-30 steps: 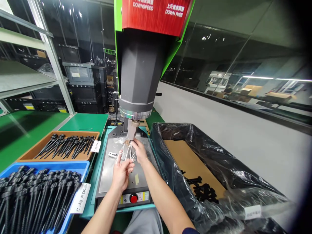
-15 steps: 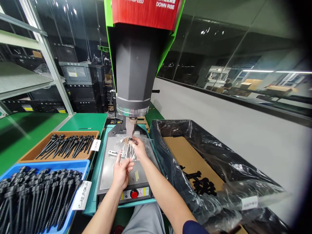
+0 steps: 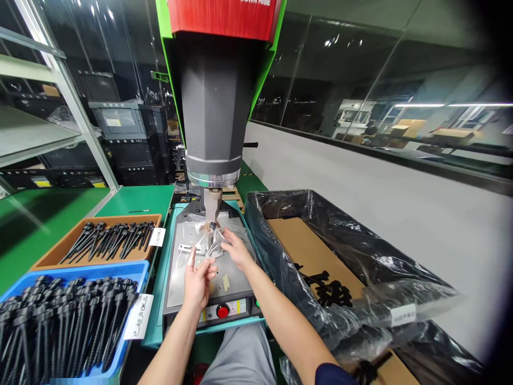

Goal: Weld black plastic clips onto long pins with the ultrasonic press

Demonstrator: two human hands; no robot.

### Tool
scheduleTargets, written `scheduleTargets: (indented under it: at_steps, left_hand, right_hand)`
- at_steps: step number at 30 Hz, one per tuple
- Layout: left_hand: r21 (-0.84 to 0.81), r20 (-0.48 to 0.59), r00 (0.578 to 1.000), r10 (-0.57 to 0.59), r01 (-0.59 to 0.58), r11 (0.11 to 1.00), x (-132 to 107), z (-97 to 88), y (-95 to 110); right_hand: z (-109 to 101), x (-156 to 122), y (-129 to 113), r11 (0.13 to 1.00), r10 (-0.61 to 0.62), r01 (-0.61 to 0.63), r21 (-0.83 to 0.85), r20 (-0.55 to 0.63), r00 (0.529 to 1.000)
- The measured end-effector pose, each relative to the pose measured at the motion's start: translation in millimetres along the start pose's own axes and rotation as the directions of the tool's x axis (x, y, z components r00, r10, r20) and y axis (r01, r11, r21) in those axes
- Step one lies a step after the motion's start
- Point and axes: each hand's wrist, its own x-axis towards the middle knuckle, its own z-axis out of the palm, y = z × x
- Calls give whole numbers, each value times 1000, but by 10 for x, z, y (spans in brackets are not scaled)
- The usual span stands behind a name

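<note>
My left hand (image 3: 198, 280) and my right hand (image 3: 235, 250) hold a small clear plastic bag (image 3: 208, 247) over the metal plate (image 3: 188, 278) of a press machine. The left hand pinches the bag's near edge, with one taped finger raised. My right hand's fingers press the bag's far side just under the machine's tan tip (image 3: 212, 206). What lies inside the bag I cannot make out. The big dark machine head (image 3: 212, 107) hangs directly above.
At the left stand a blue tray (image 3: 80, 272) full of several black rods and a brown tray (image 3: 52, 256) with more. At the right is a box lined with a black plastic bag (image 3: 280, 256), with cardboard and black parts inside. A red button (image 3: 223, 311) sits at the machine's front.
The view has tilted down and shifted slightly. My right hand has slid a little to the right and lowered onto the bag; my left hand keeps its pinch.
</note>
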Motion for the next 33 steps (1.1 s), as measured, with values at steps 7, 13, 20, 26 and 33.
scheduleTargets:
  at_steps: [7, 13, 20, 26, 33]
  left_hand:
    - [21, -45, 999, 8, -7, 1000, -6, -54, -33]
    - [41, -44, 999, 1, 1, 999, 19, -60, -47]
    - [64, -13, 1000, 8, -8, 998, 28, -79, -98]
    - [107, 16, 1000, 21, -23, 994, 25, -77, -106]
    - [157, 32, 999, -11, 6, 988, 34, -111, -158]
  right_hand:
    - [20, 38, -25, 998, -33, 33, -54, -2, 999]
    - [18, 54, 41, 997, -65, 67, -34, 64, 996]
    - [-144, -216, 437, 986, 166, -166, 15, 8, 986]
    - [-313, -538, 550, 963, 255, -251, 96, -30, 967]
    - [-414, -701, 501, 949, 280, -263, 176, -81, 957]
